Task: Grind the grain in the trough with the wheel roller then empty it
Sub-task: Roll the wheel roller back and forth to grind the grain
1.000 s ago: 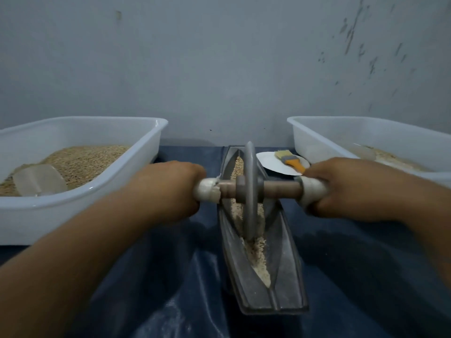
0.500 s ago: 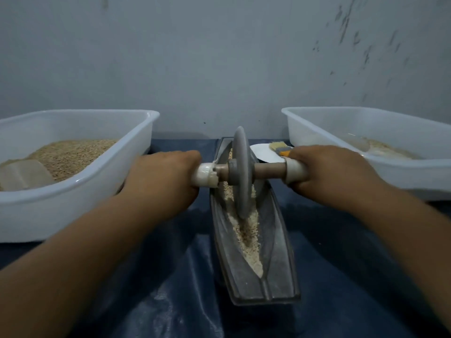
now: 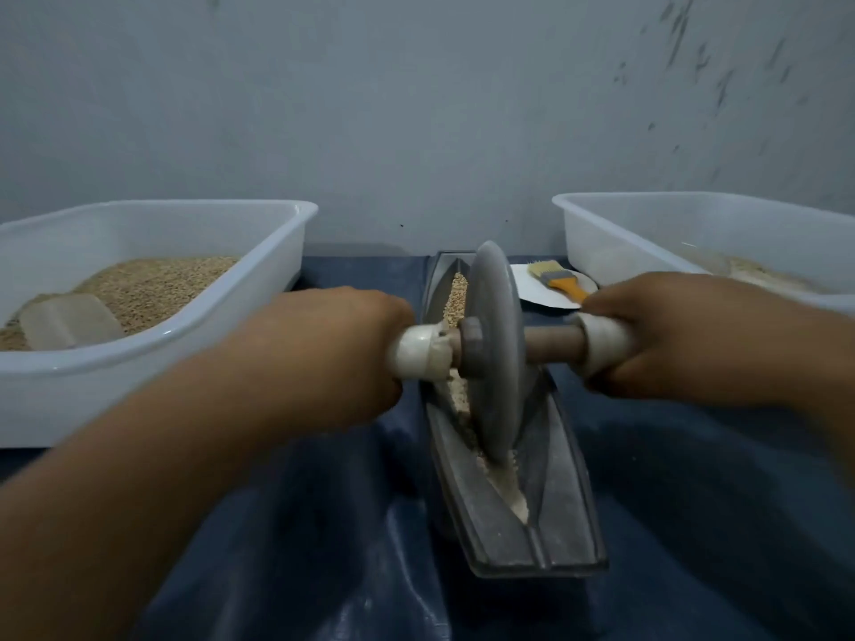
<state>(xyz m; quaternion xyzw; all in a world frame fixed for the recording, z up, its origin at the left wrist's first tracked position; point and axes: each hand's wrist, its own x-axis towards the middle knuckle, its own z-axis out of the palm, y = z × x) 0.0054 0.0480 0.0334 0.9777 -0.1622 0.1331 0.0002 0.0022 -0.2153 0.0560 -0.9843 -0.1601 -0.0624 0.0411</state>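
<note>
Our fingers curl round the two white-wrapped handle ends of the wheel roller [image 3: 497, 351]: the left hand [image 3: 324, 358] grips the left end, the right hand [image 3: 684, 337] grips the right end, and both fists are closed tight on the axle, knuckles up. Between our hands the grey wheel stands upright on edge, leaning slightly, with its lower rim down in the groove of the trough [image 3: 555, 492]. That long metal trough runs away from us, straight between our fists, its near end below and in front of our hands. Grain [image 3: 458, 293] lies in the groove beyond the wheel, coarse and tan, and a paler, finer heap sits just under the wheel on our side.

Beyond our left hand we see a white tub [image 3: 259, 289] holding tan grain and a clear scoop [image 3: 69, 321] resting on it. Beyond our right hand stands a second white tub [image 3: 647, 242] with a thin pale layer inside. Just past our right knuckles, a brush [image 3: 555, 279] with an orange handle lies on a white plate [image 3: 532, 293]. Everything rests on a dark blue sheet [image 3: 324, 548].
</note>
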